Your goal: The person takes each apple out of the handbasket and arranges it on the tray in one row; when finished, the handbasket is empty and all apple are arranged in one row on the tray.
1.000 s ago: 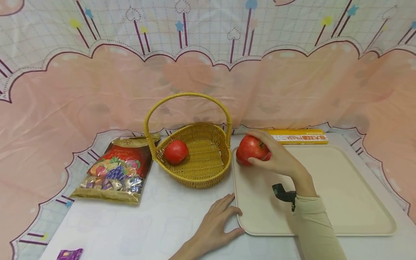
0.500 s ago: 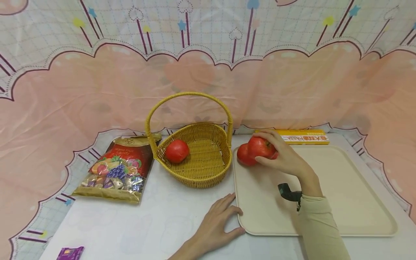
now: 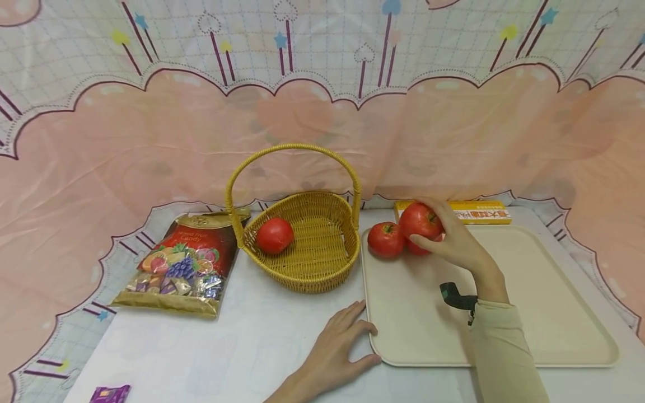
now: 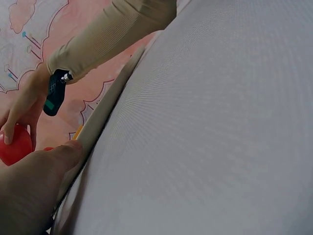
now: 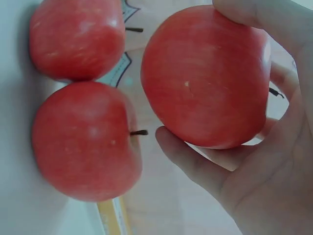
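My right hand (image 3: 456, 240) grips a red apple (image 3: 419, 220) by its side, with thumb and fingers curled round it. The right wrist view shows that apple (image 5: 205, 78) apart from two others standing stem-up. Those two, a left apple (image 3: 385, 240) and a right apple (image 3: 417, 248) partly hidden by the held one, sit side by side at the back left of the beige tray (image 3: 514, 319). My left hand (image 3: 335, 350) lies with spread, relaxed fingers at the tray's front left corner, fingertips and thumb at its rim.
Left of the tray stands a yellow wicker basket (image 3: 314, 280) with a tall handle and a red fruit (image 3: 274, 235) inside. Farther left lies a candy bag (image 3: 178, 268). A yellow pasta box (image 3: 484, 214) lies behind the tray; a purple packet (image 3: 111, 394) is at front left.
My right hand has moved right with the apple, from over the left apple to over the right one, uncovering the left apple. The left hand stays put.
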### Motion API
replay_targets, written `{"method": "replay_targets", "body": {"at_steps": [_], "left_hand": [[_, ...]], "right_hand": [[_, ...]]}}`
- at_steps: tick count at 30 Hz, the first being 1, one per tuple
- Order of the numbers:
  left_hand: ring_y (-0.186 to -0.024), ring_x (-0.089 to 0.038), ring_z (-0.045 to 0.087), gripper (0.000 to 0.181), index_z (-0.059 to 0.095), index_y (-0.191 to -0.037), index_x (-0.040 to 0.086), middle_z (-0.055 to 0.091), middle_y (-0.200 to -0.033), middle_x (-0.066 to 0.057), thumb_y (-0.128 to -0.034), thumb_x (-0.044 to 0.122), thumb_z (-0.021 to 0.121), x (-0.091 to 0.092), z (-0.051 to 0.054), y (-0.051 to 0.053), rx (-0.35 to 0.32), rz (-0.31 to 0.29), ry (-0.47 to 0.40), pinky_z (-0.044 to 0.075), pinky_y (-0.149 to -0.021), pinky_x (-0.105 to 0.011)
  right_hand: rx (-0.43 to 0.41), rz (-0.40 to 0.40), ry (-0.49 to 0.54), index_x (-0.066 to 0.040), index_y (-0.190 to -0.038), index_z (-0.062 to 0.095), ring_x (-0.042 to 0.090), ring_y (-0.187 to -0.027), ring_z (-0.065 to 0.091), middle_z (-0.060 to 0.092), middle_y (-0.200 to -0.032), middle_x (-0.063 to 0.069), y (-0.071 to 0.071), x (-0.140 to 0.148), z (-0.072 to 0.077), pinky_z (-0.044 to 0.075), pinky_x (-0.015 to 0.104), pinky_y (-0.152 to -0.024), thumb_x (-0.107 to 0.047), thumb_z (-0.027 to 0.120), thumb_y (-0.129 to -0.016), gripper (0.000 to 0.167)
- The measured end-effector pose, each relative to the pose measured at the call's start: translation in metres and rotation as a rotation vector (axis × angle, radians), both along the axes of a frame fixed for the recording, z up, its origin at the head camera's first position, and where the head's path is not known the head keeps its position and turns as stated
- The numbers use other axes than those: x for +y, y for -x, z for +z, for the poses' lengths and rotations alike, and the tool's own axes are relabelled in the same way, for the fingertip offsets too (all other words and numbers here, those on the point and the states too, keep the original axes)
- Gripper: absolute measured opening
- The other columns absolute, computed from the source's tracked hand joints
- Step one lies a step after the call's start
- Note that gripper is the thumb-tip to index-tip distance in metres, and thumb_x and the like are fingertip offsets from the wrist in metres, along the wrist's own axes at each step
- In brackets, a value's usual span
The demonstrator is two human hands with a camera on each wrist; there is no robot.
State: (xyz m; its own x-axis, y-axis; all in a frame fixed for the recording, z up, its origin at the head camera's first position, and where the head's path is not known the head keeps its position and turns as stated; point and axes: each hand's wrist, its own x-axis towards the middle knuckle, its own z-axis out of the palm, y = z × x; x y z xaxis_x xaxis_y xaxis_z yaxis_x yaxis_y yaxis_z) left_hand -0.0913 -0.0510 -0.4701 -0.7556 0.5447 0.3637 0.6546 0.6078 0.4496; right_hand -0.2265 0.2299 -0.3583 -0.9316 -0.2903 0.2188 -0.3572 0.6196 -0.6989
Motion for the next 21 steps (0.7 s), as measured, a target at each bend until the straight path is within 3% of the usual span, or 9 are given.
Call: {"method": "replay_targets", "body": {"at_steps": [4,13,21], "left_hand": [[-0.136,-0.025,0.039,0.035,0.056,-0.108,0.028,0.042,-0.147,-0.007,-0.0819,0.049,0.067,0.000,0.000,0.000,0.010,0.004,-0.004,0.038,-0.109,-0.044],[-0.136,-0.025,0.039,0.035,0.056,-0.108,0.028,0.042,-0.147,-0.008,-0.0818,0.050,0.067,0.000,0.001,0.000,0.015,0.006,0.001,0.037,-0.109,-0.045],[-0.136,-0.025,0.039,0.036,0.057,-0.108,0.027,0.042,-0.147,-0.009,-0.0815,0.049,0.067,0.000,0.000,0.000,0.018,0.004,0.008,0.037,-0.110,-0.044]], "right_hand": [[0.021,-0.010,0.009,-0.027,-0.141,0.035,0.032,-0.127,0.038,0.033,-0.144,0.005,0.003,0.004,-0.002,0.041,0.065,-0.097,-0.027,0.072,-0.083,0.070],[0.016,-0.074,0.004,-0.032,-0.139,0.038,0.035,-0.124,0.041,0.034,-0.141,0.007,0.003,0.015,-0.002,0.041,0.066,-0.096,-0.030,0.072,-0.083,0.065],[0.013,-0.114,-0.004,-0.027,-0.139,0.040,0.036,-0.121,0.042,0.036,-0.138,0.010,0.002,0.027,-0.002,0.042,0.064,-0.094,-0.029,0.071,-0.083,0.063]]}}
